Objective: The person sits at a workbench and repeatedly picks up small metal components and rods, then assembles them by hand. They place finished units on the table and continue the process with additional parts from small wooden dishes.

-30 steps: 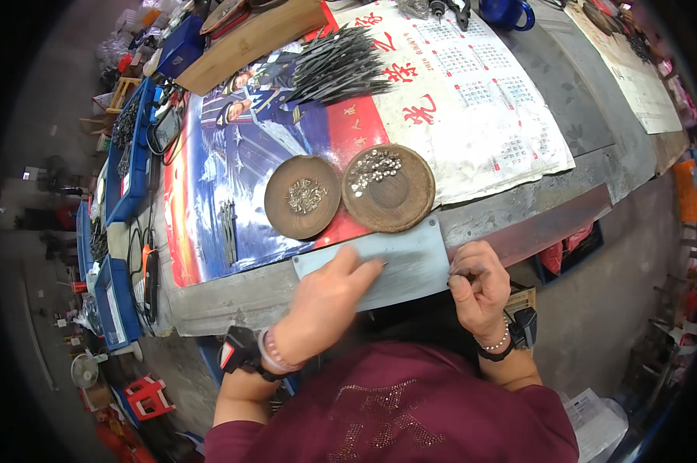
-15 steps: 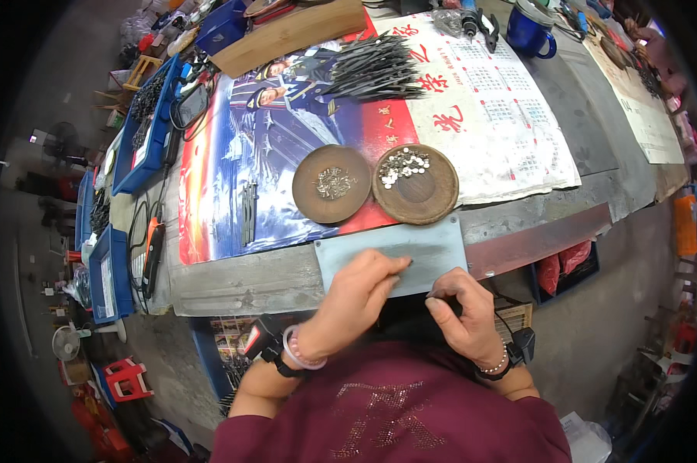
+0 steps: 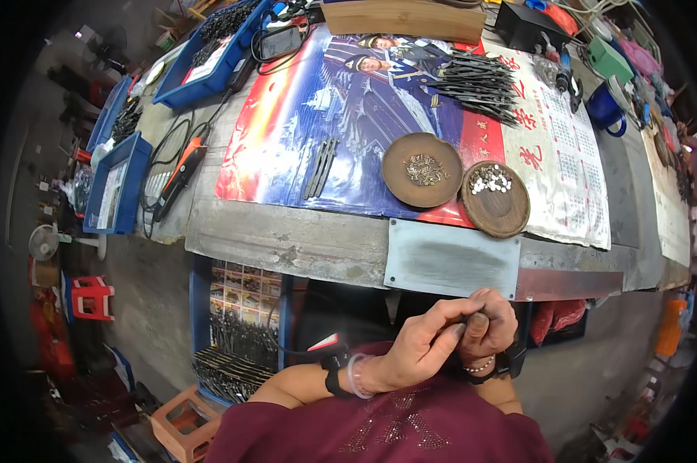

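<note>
Down near the lap, below the grey rectangular metal plate (image 3: 450,260) at the bench edge, left hand (image 3: 414,351) and right hand (image 3: 487,328) touch, fingertips pinched together on a small dark piece (image 3: 463,319), too tiny to tell its axis.

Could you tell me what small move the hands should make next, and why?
Probably lift both hands back to the grey plate: the left hand and right hand pinch a small dark piece together below the bench edge, away from any work surface.
</note>
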A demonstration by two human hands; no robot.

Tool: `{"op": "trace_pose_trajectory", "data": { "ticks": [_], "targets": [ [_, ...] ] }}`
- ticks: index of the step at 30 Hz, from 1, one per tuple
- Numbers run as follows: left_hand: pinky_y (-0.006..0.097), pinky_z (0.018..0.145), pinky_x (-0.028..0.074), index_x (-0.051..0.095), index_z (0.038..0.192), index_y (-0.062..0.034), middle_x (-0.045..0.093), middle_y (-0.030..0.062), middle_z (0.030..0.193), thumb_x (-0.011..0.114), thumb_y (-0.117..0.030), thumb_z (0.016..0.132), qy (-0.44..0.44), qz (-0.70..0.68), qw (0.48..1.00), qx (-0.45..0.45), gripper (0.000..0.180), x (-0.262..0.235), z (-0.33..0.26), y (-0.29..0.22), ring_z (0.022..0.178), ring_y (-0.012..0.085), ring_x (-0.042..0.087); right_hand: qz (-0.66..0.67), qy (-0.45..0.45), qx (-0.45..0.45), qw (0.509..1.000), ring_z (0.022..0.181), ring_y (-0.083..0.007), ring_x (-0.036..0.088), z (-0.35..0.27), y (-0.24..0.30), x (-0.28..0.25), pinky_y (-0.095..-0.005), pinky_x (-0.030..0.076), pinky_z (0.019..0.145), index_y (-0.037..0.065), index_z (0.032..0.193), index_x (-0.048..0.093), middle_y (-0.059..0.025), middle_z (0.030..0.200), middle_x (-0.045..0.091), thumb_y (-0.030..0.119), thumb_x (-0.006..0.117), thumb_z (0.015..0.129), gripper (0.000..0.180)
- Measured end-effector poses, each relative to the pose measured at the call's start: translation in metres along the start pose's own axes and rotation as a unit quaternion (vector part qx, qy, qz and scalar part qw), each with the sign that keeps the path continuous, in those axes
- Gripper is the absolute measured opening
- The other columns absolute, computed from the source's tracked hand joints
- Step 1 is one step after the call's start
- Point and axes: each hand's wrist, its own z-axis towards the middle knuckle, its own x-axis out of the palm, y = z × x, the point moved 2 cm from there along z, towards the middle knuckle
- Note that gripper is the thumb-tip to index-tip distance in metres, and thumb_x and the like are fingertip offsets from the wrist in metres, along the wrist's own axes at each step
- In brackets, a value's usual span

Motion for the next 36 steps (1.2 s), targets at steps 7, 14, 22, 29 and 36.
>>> {"op": "trace_pose_trajectory", "data": {
  "ticks": [7, 14, 22, 29, 36],
  "targets": [
    [0.023, 0.082, 0.046, 0.047, 0.125, 0.0022, 0.060, 0.0090, 0.108, 0.043, 0.007, 0.094, -0.052, -0.005, 0.995, 0.080, 0.032, 0.000, -0.003, -0.002, 0.093, 0.0096, 0.057, 0.094, 0.018, 0.171, 0.981, 0.054, -0.0205, 0.051, 0.000, 0.015, 0.004, -0.0299, 0.041, 0.050, 0.001, 0.079, 0.050, -0.0088, 0.065, 0.052, 0.022, 0.050, 0.097, 0.027],
    [0.023, 0.089, 0.043, 0.046, 0.126, 0.0016, 0.058, 0.0091, 0.114, 0.041, 0.007, 0.094, -0.098, -0.067, 0.991, 0.057, 0.032, -0.002, -0.015, 0.001, 0.101, 0.0088, 0.053, 0.185, 0.012, -0.005, 0.983, 0.061, -0.0184, 0.051, 0.006, 0.012, 0.018, -0.0349, 0.051, 0.063, 0.001, 0.101, 0.041, -0.0107, 0.074, 0.053, -0.006, 0.063, 0.081, 0.031],
    [0.025, 0.093, 0.041, 0.043, 0.128, 0.0016, 0.057, 0.0100, 0.119, 0.040, 0.006, 0.095, -0.074, -0.042, 0.995, 0.049, 0.033, -0.006, -0.018, 0.006, 0.106, 0.0111, 0.053, 0.111, -0.047, -0.048, 0.992, 0.058, -0.0205, 0.051, 0.003, 0.021, 0.028, -0.0362, 0.050, 0.060, 0.001, 0.100, 0.041, -0.0108, 0.072, 0.052, -0.008, 0.060, 0.085, 0.026],
    [0.023, 0.083, 0.046, 0.043, 0.129, 0.0017, 0.058, 0.0106, 0.117, 0.045, 0.000, 0.097, -0.076, -0.151, 0.985, 0.014, 0.033, -0.008, -0.015, 0.008, 0.096, 0.0102, 0.058, 0.336, 0.019, 0.338, 0.879, 0.062, -0.0092, 0.051, 0.006, 0.024, 0.006, -0.0223, 0.046, 0.057, 0.000, 0.101, 0.052, -0.0077, 0.083, 0.060, 0.012, 0.038, 0.101, 0.018],
    [0.018, 0.069, 0.042, 0.043, 0.131, 0.0007, 0.055, 0.0035, 0.107, 0.046, -0.002, 0.097, -0.118, -0.095, 0.988, -0.029, 0.034, -0.016, -0.016, 0.006, 0.077, 0.0032, 0.048, 0.060, 0.136, 0.191, 0.970, 0.070, -0.0176, 0.058, -0.002, 0.021, 0.010, -0.0261, 0.046, 0.063, -0.003, 0.094, 0.056, -0.0114, 0.082, 0.057, 0.006, 0.066, 0.083, 0.017]
  ]
}}
